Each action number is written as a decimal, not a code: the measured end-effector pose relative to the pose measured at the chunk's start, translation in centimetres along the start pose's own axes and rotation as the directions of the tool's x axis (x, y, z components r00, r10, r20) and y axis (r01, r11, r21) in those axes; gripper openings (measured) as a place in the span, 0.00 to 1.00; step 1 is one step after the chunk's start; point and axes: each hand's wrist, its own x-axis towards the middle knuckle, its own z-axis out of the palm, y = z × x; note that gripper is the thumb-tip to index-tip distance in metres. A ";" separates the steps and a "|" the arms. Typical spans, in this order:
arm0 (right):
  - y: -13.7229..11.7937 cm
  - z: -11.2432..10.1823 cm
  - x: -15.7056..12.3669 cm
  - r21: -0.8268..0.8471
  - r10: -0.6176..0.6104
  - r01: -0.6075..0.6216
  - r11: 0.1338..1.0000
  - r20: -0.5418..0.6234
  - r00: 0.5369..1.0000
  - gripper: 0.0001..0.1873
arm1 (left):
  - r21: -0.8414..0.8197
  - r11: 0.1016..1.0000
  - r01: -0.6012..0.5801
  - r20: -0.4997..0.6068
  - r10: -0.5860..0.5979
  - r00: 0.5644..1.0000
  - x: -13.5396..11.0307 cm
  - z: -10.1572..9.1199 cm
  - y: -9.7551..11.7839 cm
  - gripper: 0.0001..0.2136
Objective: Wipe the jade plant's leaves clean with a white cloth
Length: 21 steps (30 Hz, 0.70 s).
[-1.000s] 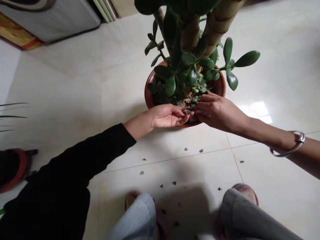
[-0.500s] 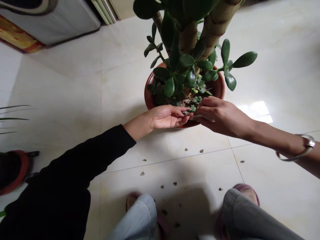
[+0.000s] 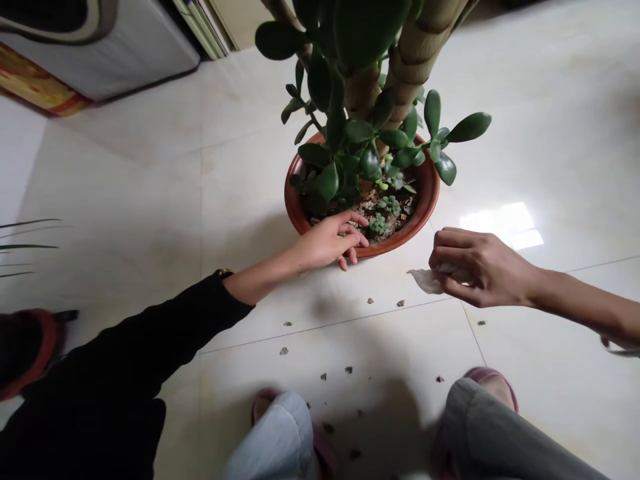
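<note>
Gripping a crumpled white tissue [image 3: 426, 281] firmly in the closed right hand [image 3: 480, 268], fingers wrapped well around it, just right of a terracotta pot [image 3: 429, 200] where a co-worker's black-sleeved hand [image 3: 326, 241] spreads open.

Soft, moderately bright light lies across the glossy floor tiles [image 3: 280, 167], with a white glare patch [image 3: 500, 225] just right of the flowerpot [image 3: 425, 200]. A broad, soft-edged shadow [image 3: 375, 427] darkens the floor toward its lower edge. The plant's leaves [image 3: 365, 33] appear dark and underexposed. Wide-angle distortion bows the frame's edges, and the trouser knees [image 3: 480, 427] along the bottom look slightly soft.
</note>
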 end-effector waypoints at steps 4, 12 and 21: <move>-0.3 0.4 0.0 -0.022 -0.014 0.015 1.000 0.038 0.999 0.14 | 0.382 0.894 -0.233 -0.033 0.265 0.964 -0.2 0.6 -0.3 0.03; 1.2 1.2 -0.6 -0.101 0.162 -0.169 0.981 -0.072 0.984 0.08 | 0.560 0.616 -0.554 0.154 0.579 0.800 0.5 3.0 -1.9 0.13; 3.3 1.6 0.3 -0.236 0.157 -0.206 0.950 -0.211 0.965 0.26 | 0.470 0.729 -0.497 0.133 0.498 0.857 1.2 4.9 -2.7 0.17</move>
